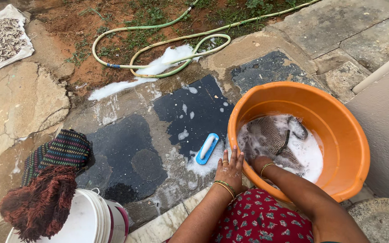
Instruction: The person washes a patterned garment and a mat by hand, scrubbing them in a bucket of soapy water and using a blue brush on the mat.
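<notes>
We looked down on a person's left hand (230, 170), fingers spread flat and holding nothing, pressed against the outer rim of an orange tub (338, 117) set on wet stone paving (127, 157). The right hand (254, 158) was sunk in the suds inside the tub, beside a soaked striped cloth (271, 137); we could not tell whether it gripped the fabric. A blue scrubbing brush (207, 148) lay in foam on the paving, just left of the tub and near the left hand. Striped and fringed textiles (52, 180) hung over a white bucket (100, 220) at lower left. A green hose (158, 45) coiled across the soil beyond.
</notes>
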